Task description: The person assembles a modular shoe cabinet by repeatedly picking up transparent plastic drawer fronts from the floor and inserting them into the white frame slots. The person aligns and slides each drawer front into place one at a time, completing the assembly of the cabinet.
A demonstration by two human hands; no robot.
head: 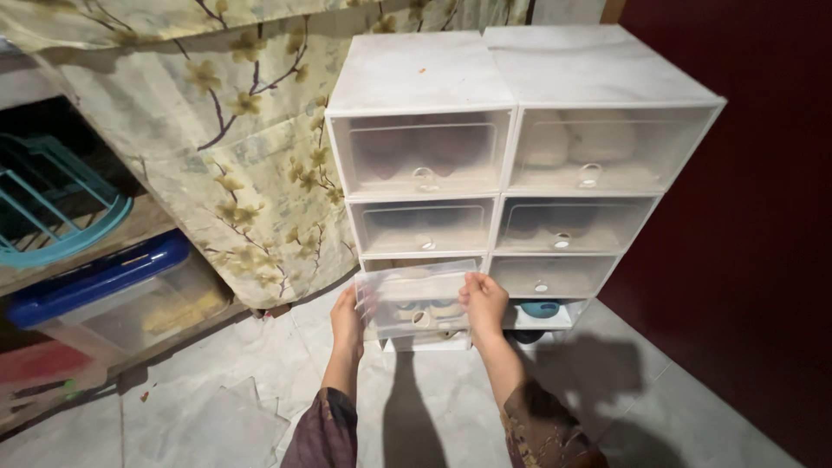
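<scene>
Down at the lower middle of the frame, my left hand (348,319) and my right hand (484,301) hold a clear door (414,297) by its two side edges. My left fingers curl round the left edge, pressed together; my right fingers (472,284) wrap over the upper right corner, thumb in front, pinching the panel. The door tilts outward, in front of the lower left box of a stack of white boxes (520,165) that fills the upper middle of the frame, two columns wide. Behind the door I can make out pale shapes, too blurred to name. A small ring pull (421,318) sits low on the door. To the right, in the bottom right box, lies a blue shoe (540,308). A flowered curtain (217,130) hangs at the upper left. At the far left sit a teal basket (52,208) and, below it, a clear tub with a blue lid (95,282). A dark red wall (754,217) covers the right side. Grey floor tiles (217,407) spread beneath my sleeves.
</scene>
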